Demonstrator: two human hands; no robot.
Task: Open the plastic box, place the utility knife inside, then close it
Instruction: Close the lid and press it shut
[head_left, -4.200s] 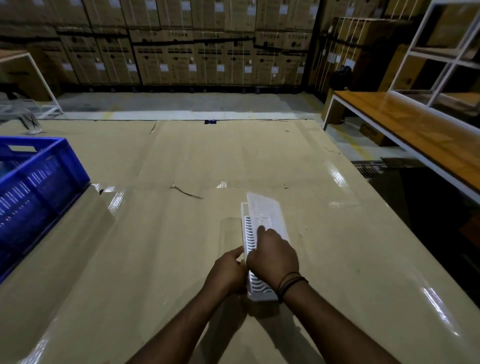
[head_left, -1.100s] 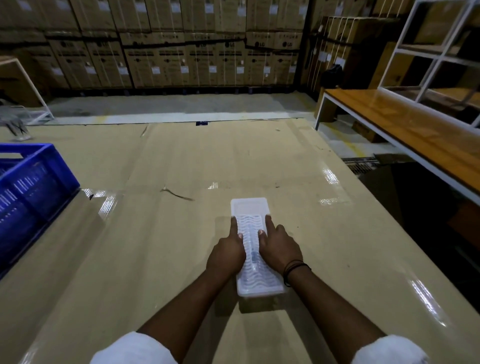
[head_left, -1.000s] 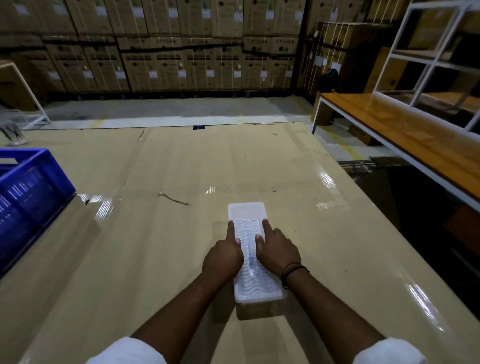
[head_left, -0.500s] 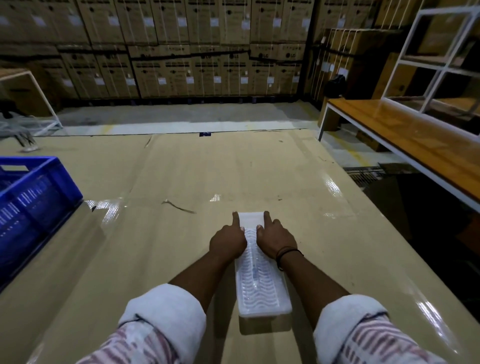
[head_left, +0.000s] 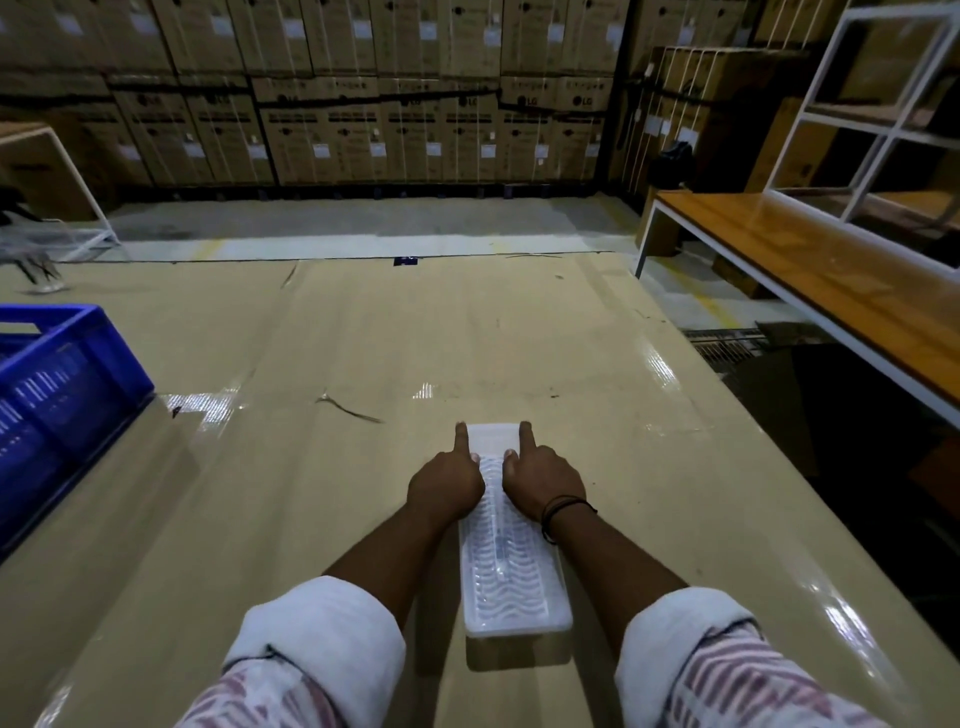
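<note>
A glossy beige worktop runs beyond the fingers to stacked cartons; a blue crate sits well to their left. The plastic box, long, translucent, with its wavy-ribbed lid down, lies between the left hand and right hand. Forefingers lie straight along its far corners, thumbs press the lid, and the other fingers curl at its sides.

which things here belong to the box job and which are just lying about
Job: long translucent white plastic box; left hand; right hand, thumbs on its lid.
Lying about: blue plastic crate; stacked brown cardboard cartons; orange wooden bench; white metal shelf frame.
</note>
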